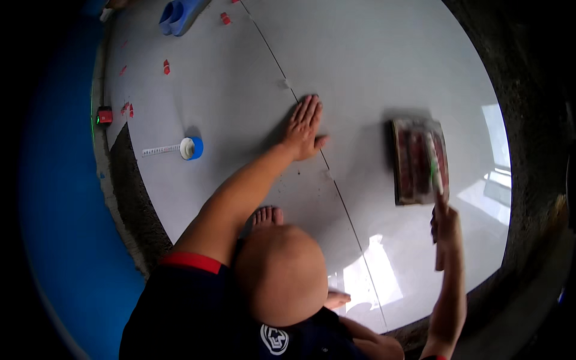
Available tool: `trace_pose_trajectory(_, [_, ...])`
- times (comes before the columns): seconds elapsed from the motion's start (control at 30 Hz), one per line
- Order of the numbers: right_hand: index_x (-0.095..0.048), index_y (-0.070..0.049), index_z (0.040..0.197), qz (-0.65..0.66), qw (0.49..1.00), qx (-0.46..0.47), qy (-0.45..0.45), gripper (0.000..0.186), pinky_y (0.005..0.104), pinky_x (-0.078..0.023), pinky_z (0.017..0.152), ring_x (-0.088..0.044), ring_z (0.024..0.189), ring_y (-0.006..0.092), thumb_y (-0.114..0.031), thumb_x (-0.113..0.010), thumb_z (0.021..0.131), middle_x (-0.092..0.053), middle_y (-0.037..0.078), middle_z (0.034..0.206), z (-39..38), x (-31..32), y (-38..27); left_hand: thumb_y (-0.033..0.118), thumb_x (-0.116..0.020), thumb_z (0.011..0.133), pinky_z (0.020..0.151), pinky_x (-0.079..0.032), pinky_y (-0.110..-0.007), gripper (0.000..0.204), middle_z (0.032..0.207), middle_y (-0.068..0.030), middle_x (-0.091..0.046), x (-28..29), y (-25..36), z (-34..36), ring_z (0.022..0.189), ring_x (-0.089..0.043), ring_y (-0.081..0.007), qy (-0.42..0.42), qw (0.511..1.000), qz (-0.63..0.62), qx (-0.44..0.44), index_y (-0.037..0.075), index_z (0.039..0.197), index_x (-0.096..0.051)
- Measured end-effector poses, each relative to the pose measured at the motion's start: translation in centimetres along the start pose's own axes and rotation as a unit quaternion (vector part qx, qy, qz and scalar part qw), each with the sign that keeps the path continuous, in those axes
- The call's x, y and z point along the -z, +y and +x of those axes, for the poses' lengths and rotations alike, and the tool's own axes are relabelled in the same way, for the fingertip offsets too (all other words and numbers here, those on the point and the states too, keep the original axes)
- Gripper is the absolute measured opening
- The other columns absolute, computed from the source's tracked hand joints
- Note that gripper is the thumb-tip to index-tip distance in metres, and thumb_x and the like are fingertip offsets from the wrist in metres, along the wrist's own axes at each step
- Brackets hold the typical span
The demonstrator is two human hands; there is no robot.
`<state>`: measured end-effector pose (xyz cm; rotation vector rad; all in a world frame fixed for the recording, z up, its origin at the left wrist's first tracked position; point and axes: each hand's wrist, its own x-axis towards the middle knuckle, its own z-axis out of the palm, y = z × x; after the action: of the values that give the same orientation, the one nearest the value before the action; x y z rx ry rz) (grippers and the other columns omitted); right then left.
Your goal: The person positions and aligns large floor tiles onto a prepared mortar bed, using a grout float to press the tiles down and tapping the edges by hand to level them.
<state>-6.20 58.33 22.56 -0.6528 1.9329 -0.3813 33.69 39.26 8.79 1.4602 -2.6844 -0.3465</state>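
My left hand (305, 130) lies flat on the pale grey tiles, fingers stretched out, over the thin dark joint (349, 214) between two of them. At the right, my right hand (447, 229) is closed round the handle of a flat, rectangular, reddish-brown tamping paddle (414, 157). Motion blurs the paddle a little; whether it touches the tile (366, 78) beneath, I cannot tell. Small whitish clips (287, 83) stand in the joint near my left fingertips. Below this hand, a few dark crumbs (299, 173) lie on the left tile.
Left of my arm lies a blue-and-white round tape measure (192, 148), its strip pulled out. Several red wedges (167, 67) are scattered farther off. Blue slippers (180, 17) sit at the far left. A red device with a green light (104, 115) stands by the blue surface (60, 198).
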Motion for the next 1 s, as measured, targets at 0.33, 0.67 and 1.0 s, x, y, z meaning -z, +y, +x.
trace_pose_trajectory(0.33, [-0.053, -0.009, 0.098, 0.285, 0.859, 0.302, 0.299, 0.068, 0.0221, -0.031, 0.033, -0.035, 0.037, 0.0081, -0.074, -0.035, 0.096, -0.039, -0.002, 0.053, -12.4, 3.2, -3.7, 0.05, -0.036, 0.103, 0.126, -0.002, -0.047, 0.084, 0.166, -0.0245, 0.0, -0.7, 0.1, -0.2, 0.155, 0.004, -0.0372, -0.014, 1.0, -0.01, -0.001, -0.009, 0.156, -0.007])
trace_pose_trajectory(0.67, [-0.046, -0.014, 0.074, 0.027, 0.993, 0.093, -0.074, 0.054, 0.0259, -0.031, 0.038, -0.036, 0.04, 0.0071, -0.059, -0.041, 0.104, -0.042, -0.005, 0.053, -7.9, 1.1, -8.8, 0.054, -0.038, 0.101, 0.126, -0.004, -0.045, 0.086, 0.167, -0.0215, -0.004, -0.3, 0.7, -0.6, 0.155, -0.001, -0.0356, 0.042, 0.998, 0.052, -0.01, -0.006, 0.157, -0.012])
trace_pose_trajectory(1.0, [-0.055, -0.01, 0.079, -0.061, 0.955, 0.222, 0.189, 0.039, 0.0275, -0.035, 0.039, -0.047, 0.045, 0.0106, -0.039, -0.047, 0.104, -0.05, 0.001, 0.059, -5.7, -4.0, -2.6, 0.046, -0.038, 0.102, 0.126, -0.004, -0.047, 0.081, 0.166, -0.0232, -0.004, -0.9, -0.1, 0.4, 0.155, 0.0, -0.0367, 0.019, 1.0, -0.019, 0.001, -0.008, 0.157, -0.012])
